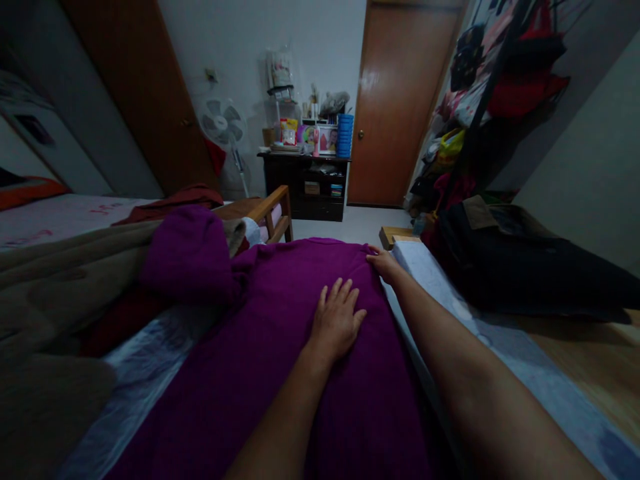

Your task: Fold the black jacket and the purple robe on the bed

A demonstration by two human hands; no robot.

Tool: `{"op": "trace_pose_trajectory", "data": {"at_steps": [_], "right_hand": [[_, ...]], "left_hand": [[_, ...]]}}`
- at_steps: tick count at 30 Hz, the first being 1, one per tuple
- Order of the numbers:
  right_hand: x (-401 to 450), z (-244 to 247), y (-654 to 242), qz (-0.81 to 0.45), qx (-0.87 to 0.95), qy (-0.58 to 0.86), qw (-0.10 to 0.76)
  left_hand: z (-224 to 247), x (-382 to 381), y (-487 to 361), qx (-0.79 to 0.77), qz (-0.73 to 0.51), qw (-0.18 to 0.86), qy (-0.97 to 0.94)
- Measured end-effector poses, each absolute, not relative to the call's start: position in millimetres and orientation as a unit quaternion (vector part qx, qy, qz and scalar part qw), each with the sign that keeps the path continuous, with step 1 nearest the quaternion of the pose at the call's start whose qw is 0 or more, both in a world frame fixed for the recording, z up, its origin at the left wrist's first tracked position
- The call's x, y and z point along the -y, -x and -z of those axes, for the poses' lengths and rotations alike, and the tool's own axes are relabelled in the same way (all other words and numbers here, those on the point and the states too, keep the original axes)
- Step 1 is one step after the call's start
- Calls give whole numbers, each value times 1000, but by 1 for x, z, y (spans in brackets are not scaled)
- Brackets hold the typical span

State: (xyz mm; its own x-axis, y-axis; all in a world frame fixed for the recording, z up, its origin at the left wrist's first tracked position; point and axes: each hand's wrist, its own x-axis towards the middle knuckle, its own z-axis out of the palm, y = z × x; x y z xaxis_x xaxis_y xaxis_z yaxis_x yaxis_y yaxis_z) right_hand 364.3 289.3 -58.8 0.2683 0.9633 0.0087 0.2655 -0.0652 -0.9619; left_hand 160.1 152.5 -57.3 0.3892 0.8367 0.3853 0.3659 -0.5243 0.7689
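A purple shirt [285, 320] lies spread out over the bed in front of me, its far edge towards the room. At the left its sleeve [193, 253] is bunched on top of other clothes. My left hand [337, 320] rests flat on the middle of the cloth, fingers spread. At the far right corner of the shirt, my right hand [385, 263] has its fingers closed on the edge of the fabric. The shirt's near end runs out of view beneath my forearms.
A brown-grey thick garment [40, 293] is heaped at the left. Dark folded clothes [525, 260] are piled at the right beside the patterned bedsheet [450, 287]. Beyond are a wooden bed rail [273, 205], a fan [223, 123], a black cabinet [280, 183] and a door [400, 100].
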Motion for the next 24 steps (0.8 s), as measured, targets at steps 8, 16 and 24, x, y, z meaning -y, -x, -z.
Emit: {"op": "trace_pose_trajectory", "data": {"at_steps": [8,16,24], "right_hand": [[-282,69,-368,-291,471,695,459],[-253,56,-359,-347,455,706,417],[-170,34,-345,-444,441,684,375]], "left_hand": [[71,-144,-164,-468,-118,135,-865],[67,-146,-165,-478,-105,117,-864],[71,-150,-162,-483,-150,122,-854]]}}
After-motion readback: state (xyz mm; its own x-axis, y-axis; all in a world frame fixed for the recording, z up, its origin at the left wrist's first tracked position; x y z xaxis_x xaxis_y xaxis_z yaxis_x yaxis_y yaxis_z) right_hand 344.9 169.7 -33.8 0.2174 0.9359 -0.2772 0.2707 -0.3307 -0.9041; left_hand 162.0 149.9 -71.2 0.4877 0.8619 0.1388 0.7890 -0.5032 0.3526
